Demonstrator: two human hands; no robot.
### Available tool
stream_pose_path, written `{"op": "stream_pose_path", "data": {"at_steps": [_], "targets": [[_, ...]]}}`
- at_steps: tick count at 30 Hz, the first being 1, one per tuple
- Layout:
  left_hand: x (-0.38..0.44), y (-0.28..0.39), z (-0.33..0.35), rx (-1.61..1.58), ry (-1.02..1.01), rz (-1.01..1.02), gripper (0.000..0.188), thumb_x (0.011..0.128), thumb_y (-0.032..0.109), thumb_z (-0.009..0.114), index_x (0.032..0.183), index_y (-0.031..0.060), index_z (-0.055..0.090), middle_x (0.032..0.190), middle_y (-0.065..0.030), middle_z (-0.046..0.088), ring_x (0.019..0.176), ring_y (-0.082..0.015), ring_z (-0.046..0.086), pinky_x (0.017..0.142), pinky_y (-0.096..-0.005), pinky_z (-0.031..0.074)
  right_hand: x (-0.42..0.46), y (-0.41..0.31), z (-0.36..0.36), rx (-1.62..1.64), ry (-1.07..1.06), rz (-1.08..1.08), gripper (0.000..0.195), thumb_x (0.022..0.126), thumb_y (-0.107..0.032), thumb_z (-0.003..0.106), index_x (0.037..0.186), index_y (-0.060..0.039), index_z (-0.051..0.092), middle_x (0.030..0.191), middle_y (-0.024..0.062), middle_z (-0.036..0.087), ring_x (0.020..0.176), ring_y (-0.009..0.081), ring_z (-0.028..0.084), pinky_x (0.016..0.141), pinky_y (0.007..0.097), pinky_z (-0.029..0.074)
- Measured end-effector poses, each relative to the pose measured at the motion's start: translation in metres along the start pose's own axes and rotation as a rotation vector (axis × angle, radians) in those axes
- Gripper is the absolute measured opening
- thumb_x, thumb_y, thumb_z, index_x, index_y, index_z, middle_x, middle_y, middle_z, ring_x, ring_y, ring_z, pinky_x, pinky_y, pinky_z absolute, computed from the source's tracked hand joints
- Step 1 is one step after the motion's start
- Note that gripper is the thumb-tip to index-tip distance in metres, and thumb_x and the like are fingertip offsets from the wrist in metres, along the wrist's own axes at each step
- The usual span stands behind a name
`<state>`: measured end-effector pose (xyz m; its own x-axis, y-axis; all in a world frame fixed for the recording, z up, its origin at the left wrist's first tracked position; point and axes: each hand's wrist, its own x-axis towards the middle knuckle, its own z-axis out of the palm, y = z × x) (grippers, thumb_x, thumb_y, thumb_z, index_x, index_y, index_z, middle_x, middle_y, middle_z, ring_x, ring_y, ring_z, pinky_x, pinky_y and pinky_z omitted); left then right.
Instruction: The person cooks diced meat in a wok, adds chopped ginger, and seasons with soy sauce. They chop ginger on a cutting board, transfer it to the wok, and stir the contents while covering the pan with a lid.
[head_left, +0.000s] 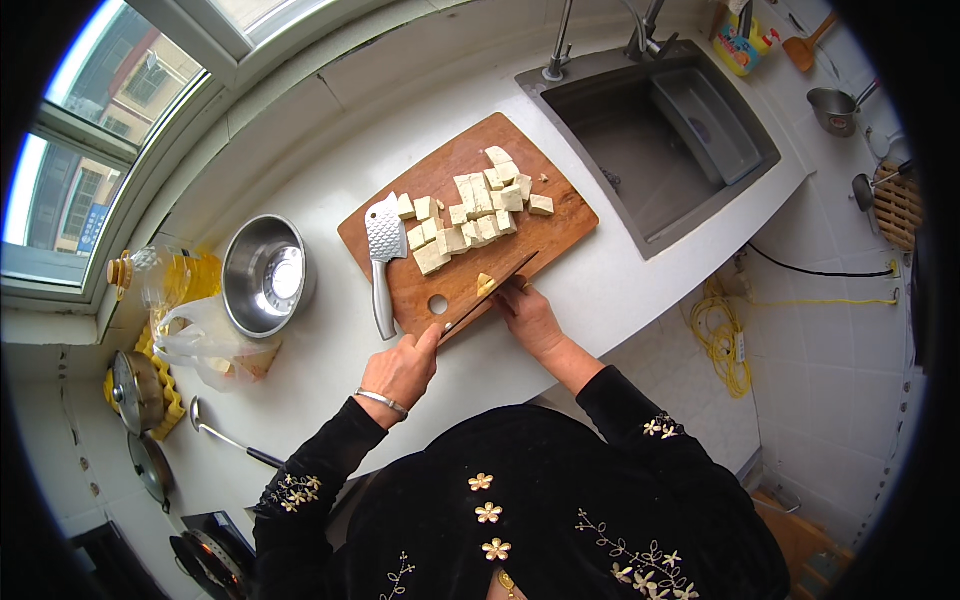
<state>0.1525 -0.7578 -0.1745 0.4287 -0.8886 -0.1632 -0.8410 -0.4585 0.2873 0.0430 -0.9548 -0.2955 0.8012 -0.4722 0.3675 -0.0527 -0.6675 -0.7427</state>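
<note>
My left hand (401, 371) grips the handle end of a thin dark-bladed knife (491, 291), held slantwise over the near edge of a wooden cutting board (360, 225). Close against the blade are the bent fingers of my right hand (531, 319); whatever may be under them is hidden. A small yellowish piece of food (486, 283), perhaps ginger, shows just beyond the blade. Farther back on the board are several pale tofu cubes (480, 206), some in rows and some loose. A silver cleaver (386, 244) with a dimpled blade lies at the board's left side, its handle reaching past the edge.
Left of the board are a steel bowl (264, 276), a plastic bag (217, 345), an oil bottle (169, 276) and a ladle (232, 441). A grey sink (645, 240) with a faucet (557, 56) lies at the back right. Coiled yellow cable (724, 341) hangs below.
</note>
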Motion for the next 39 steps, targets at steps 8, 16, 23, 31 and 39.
{"op": "stream_pose_path", "data": {"at_steps": [8,16,23,31,39], "targets": [[0.014,-0.002,0.013,-0.057,-0.043,-0.046,0.028,0.088,0.014,0.053,0.115,0.0129,0.048,0.078,-0.0151,0.061,0.064,-0.0371,0.060,0.054,-0.0459,0.049,-0.001,0.002,-0.002,-0.066,-0.002,-0.026,0.021,0.076,0.000,0.065,0.096,-0.0032,0.060,0.096,0.0147,0.059,0.083,0.0356,0.060,0.070,0.0398,0.054],[0.005,0.001,-0.003,-0.060,-0.096,-0.045,0.029,0.088,0.014,0.052,0.116,0.0101,0.045,0.080,-0.0159,0.062,0.066,-0.0385,0.060,0.057,-0.0470,0.049,0.002,-0.004,-0.004,-0.008,0.023,-0.006,0.014,0.079,-0.002,0.065,0.092,-0.0025,0.061,0.095,0.0143,0.061,0.084,0.0334,0.062,0.070,0.0386,0.054],[0.019,-0.002,0.010,-0.066,-0.112,-0.034,0.026,0.089,0.015,0.052,0.113,0.0092,0.045,0.074,-0.0159,0.061,0.065,-0.0381,0.060,0.056,-0.0471,0.048,0.001,0.000,-0.004,-0.047,-0.010,-0.003,0.017,0.077,0.000,0.065,0.093,-0.0035,0.062,0.097,0.0136,0.061,0.085,0.0333,0.061,0.071,0.0381,0.053],[0.010,-0.007,0.006,-0.203,-0.023,-0.021,0.026,0.088,0.014,0.052,0.112,0.0069,0.044,0.075,-0.0173,0.061,0.066,-0.0392,0.059,0.056,-0.0484,0.047,0.002,-0.002,-0.003,-0.007,0.036,-0.016,0.016,0.076,0.001,0.065,0.091,-0.0037,0.062,0.096,0.0128,0.061,0.084,0.0328,0.062,0.070,0.0381,0.053],[0.022,-0.006,0.011,-0.186,-0.157,-0.049,0.018,0.090,0.016,0.051,0.101,0.0057,0.041,0.069,-0.0192,0.060,0.064,-0.0411,0.059,0.056,-0.0498,0.046,0.002,-0.001,-0.003,-0.044,0.008,-0.017,0.015,0.076,0.001,0.065,0.089,-0.0041,0.062,0.093,0.0124,0.061,0.082,0.0330,0.061,0.070,0.0387,0.053]]}}
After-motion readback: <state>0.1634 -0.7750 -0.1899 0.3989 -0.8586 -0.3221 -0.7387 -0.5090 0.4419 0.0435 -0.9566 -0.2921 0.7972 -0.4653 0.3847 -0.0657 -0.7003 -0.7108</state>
